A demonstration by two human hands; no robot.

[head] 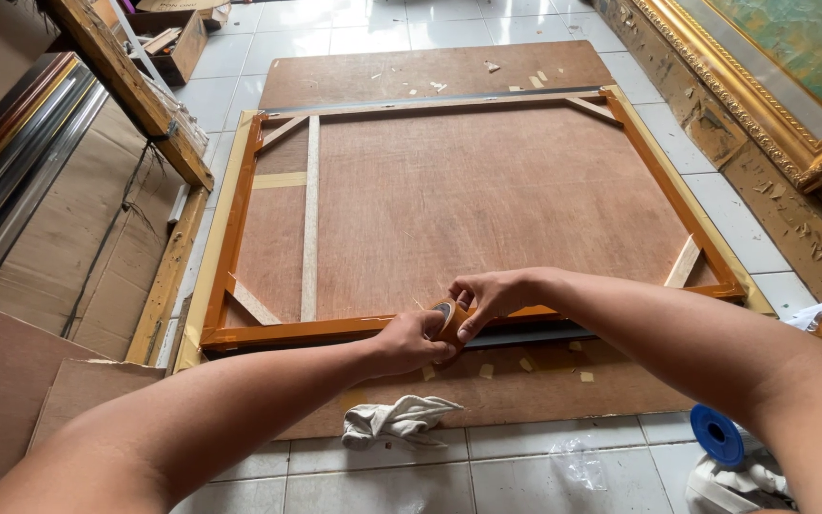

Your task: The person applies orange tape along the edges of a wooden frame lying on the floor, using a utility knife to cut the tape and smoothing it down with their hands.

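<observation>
2 hands meet at the orange frame's near edge. We pinch a brown tape roll between our left hand and right hand.

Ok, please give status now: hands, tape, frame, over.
Both hands on tape roll: left hand, right hand. Roll at near edge of frame. White rag on board below hands, clear of frame.

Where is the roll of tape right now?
In the head view, the tape roll sits low-centre between both hands, at the near edge of the orange frame, above the white rag.
</observation>
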